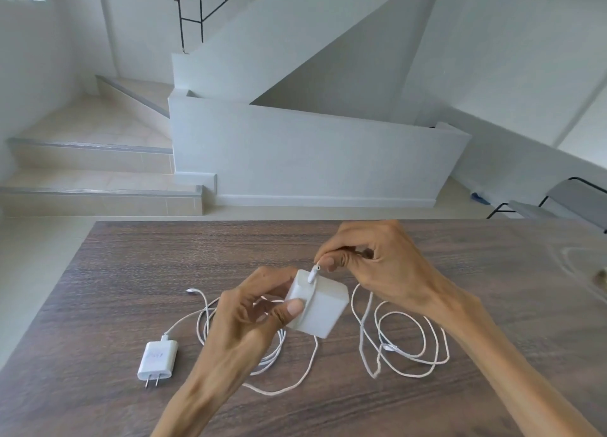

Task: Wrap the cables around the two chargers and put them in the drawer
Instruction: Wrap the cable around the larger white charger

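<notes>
My left hand (253,318) holds a large white square charger (320,307) above the dark wooden table (115,272). My right hand (374,259) pinches the cable's plug (312,275) where it meets the charger's top face. That braided white cable (404,341) lies in loose loops on the table to the right. A smaller white charger (157,359) with two prongs lies flat at the left, its smooth cable (203,311) coiled partly under my left hand. No drawer is in view.
The table's far edge runs across the middle of the view. Beyond it are tiled steps (92,173) and a white stair wall (312,160). A grey chair (565,203) stands at the far right.
</notes>
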